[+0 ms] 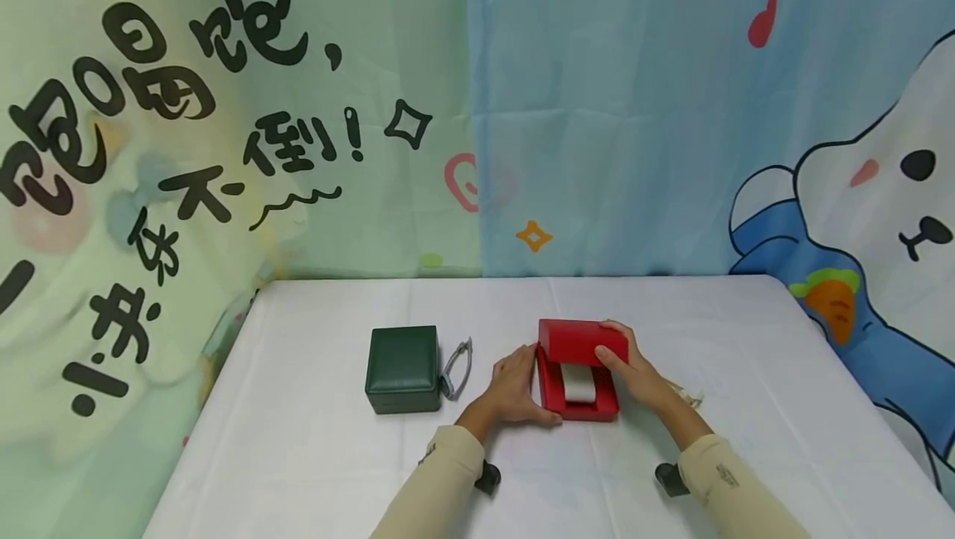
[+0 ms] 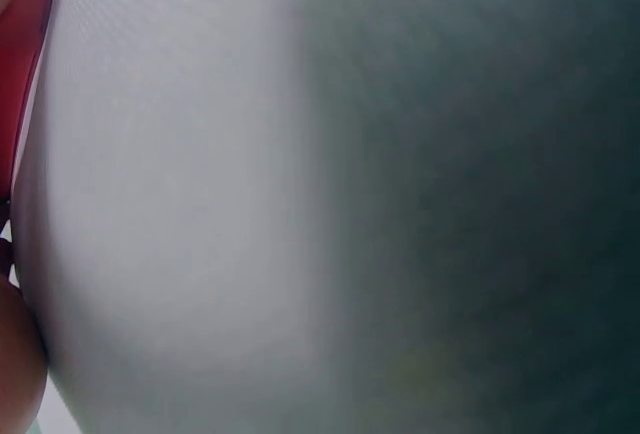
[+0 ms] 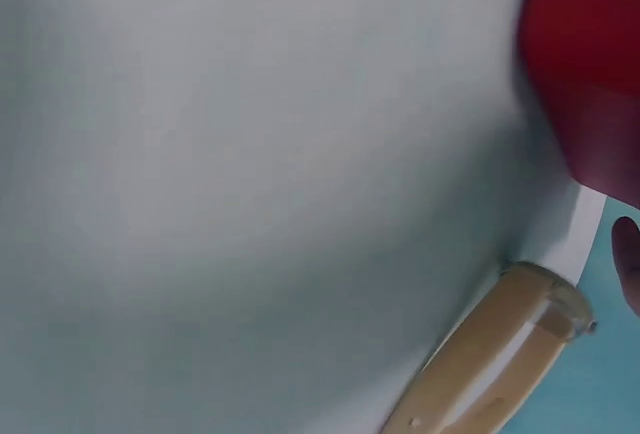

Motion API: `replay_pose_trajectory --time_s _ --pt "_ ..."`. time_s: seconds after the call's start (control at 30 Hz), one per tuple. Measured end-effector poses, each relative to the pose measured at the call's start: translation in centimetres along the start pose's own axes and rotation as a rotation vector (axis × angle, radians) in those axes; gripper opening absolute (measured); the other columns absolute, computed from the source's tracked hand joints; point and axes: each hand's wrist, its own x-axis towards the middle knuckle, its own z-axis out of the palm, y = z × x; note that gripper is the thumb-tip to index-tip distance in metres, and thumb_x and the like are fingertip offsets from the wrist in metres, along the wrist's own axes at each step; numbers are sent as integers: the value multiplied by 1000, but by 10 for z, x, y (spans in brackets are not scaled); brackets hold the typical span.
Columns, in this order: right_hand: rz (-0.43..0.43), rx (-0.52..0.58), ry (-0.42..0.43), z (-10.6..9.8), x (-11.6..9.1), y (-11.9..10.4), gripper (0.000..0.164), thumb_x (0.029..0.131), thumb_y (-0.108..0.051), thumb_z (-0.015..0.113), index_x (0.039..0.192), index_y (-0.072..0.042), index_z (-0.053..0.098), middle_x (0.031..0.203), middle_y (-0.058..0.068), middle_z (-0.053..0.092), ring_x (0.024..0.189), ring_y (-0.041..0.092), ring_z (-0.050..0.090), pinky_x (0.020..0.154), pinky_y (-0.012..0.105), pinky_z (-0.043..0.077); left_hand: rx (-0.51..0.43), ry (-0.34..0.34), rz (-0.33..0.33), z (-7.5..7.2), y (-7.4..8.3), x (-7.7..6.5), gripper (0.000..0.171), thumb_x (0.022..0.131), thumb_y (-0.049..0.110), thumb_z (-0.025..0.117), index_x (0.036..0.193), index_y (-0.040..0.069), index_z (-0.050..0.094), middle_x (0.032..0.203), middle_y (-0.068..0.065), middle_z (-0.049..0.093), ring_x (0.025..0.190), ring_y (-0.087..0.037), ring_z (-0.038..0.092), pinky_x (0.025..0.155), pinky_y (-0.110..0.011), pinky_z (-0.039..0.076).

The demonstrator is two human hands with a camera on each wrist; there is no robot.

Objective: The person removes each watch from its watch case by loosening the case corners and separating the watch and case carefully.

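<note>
A red watch box (image 1: 580, 410) stands with its lid (image 1: 570, 342) tilted up, and a pale cushion (image 1: 578, 383) shows inside. My left hand (image 1: 515, 386) holds the box at its left side, with the thumb along the front edge. On the right, my right hand (image 1: 630, 369) grips the lid, its thumb on the front face and its fingers reaching behind. Only a red strip of the box (image 2: 18, 64) appears in the left wrist view. The right wrist view catches a red corner of the box (image 3: 590, 44) with a fingertip below it.
Left of my left hand sits a closed dark green box (image 1: 403, 369). A silver looped watch (image 1: 457, 369) stands against its right side. Partly hidden behind my right wrist is a small gold thing (image 1: 686, 395). A tan band-like thing (image 3: 490, 354) lies on the white tablecloth (image 1: 298, 439).
</note>
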Motion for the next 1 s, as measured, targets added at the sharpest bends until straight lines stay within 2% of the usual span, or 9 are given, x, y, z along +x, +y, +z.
replay_pose_trajectory --time_s 0.13,0.33,0.57,0.7,0.83,1.0 --pt "-80 -25 10 3 -3 6 53 94 -16 43 137 -4 14 142 28 16 123 44 27 96 61 33 -1 1 -6 -2 2 0 102 64 43 77 143 9 21 145 -4 34 136 -19 26 107 -38 23" --pt "-150 -131 34 10 -14 20 59 88 -13 52 136 -3 19 129 31 33 114 45 39 86 56 42 -22 -14 -17 1 -1 0 100 65 43 76 142 9 23 143 -3 35 134 -17 28 106 -38 25" --pt "-136 -212 30 7 -19 24 60 89 -21 53 137 -7 19 132 32 31 116 47 37 89 61 39 -51 8 1 3 -2 9 95 67 43 74 141 12 24 142 -1 37 132 -14 31 102 -36 27" --pt "-152 -234 7 8 -19 27 63 87 -21 55 136 -4 19 131 34 31 116 50 37 89 62 38 -67 -12 -20 0 -1 9 94 68 42 74 141 10 24 142 -3 36 132 -15 31 102 -36 28" --pt "-147 -266 -4 9 -21 33 67 84 -23 59 135 -4 21 129 34 36 114 49 40 87 58 43 -66 -11 -26 -1 -2 7 95 67 42 75 141 9 25 142 -3 36 132 -16 30 102 -36 27" --pt "-123 -327 -39 14 -21 38 74 82 -29 64 137 -6 19 130 32 36 116 47 40 85 52 47 -15 17 -31 1 -6 5 99 65 42 76 142 8 24 142 -3 37 133 -15 30 103 -36 27"
